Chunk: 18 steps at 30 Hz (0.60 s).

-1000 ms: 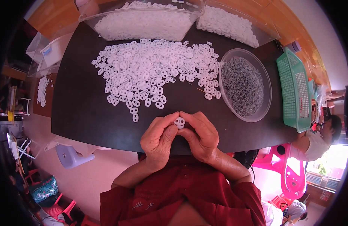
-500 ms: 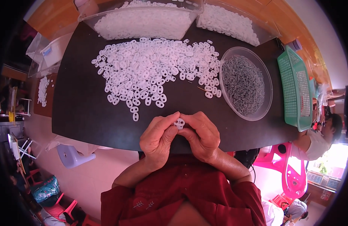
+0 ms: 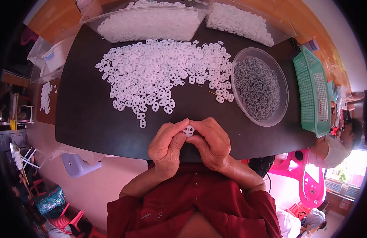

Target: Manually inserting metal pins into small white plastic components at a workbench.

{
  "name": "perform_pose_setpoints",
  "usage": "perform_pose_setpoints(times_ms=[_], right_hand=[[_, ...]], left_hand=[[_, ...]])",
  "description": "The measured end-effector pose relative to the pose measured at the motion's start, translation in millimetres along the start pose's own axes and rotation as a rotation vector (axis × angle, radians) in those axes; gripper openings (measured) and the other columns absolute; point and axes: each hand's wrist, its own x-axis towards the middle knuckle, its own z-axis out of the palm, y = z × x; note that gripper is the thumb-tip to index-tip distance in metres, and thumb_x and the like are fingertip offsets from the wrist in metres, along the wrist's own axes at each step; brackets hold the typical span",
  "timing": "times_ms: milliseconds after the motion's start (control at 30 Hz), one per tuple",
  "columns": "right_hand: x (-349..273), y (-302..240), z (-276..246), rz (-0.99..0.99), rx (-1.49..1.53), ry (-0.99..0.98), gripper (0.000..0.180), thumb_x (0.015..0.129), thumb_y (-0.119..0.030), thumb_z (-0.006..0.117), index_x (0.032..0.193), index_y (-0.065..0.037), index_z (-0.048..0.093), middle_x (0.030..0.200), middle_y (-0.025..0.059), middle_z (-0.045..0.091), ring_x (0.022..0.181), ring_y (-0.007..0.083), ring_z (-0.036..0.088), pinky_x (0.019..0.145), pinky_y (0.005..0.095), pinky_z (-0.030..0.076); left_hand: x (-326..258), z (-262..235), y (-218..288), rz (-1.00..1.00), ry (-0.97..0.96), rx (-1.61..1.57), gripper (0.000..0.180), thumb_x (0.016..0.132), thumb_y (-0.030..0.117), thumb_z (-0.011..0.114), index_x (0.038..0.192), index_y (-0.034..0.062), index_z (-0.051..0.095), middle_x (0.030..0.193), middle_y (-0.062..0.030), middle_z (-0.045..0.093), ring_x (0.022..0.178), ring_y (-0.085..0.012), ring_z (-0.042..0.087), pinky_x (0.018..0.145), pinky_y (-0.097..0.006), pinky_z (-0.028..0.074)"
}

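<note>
Between my hands, just beyond the table's near edge, is a small white plastic piece with two holes (image 3: 188, 130). My left hand (image 3: 167, 146) is closed, its thumb and index finger pinching the piece from the left. From the other side my right hand (image 3: 212, 143) pinches it too, also closed, and the fingertips of both hands nearly meet above it. Whether a second part sits against it is too small to tell. Past my hands spreads a heap of loose white two-hole pieces (image 3: 151, 71), with a few strays trailing toward my left hand.
Right of the heap stands a round clear tub (image 3: 286, 95) of small grey screws. A green plastic basket (image 3: 310, 93) lies beyond it. Clear bins (image 3: 151, 25) of white pieces line the back. A thin stick (image 3: 212, 93) rests near the heap. Another person (image 3: 336, 148) sits at the right.
</note>
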Motion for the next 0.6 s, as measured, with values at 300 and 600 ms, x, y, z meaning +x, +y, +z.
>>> perform_pose_setpoints(times_ms=[300, 600], right_hand=[[-2.7, 0.3, 0.3, -0.02, -0.007, 0.014, 0.035, 0.075, -0.01, 0.073, 0.103, 0.008, 0.063, 0.083, 0.0127, 0.065, 0.069, 0.0228, 0.059, 0.059, 0.0297, 0.047], [-0.8, 2.6, 1.6, -0.088, -0.044, 0.02, 0.035, 0.073, -0.008, 0.074, 0.102, 0.009, 0.063, 0.082, 0.0137, 0.065, 0.066, 0.0241, 0.059, 0.056, 0.0302, 0.047]], left_hand=[[-0.7, 1.1, -0.3, 0.1, 0.015, 0.059, 0.022, 0.087, 0.0, 0.061, 0.109, -0.0042, 0.064, 0.083, -0.0061, 0.059, 0.069, -0.0108, 0.052, 0.059, -0.022, 0.041], [-2.7, 4.6, -5.6, 0.108, 0.065, 0.031, 0.021, 0.088, 0.003, 0.062, 0.107, -0.0043, 0.064, 0.083, -0.0062, 0.059, 0.068, -0.0111, 0.051, 0.059, -0.021, 0.041]])
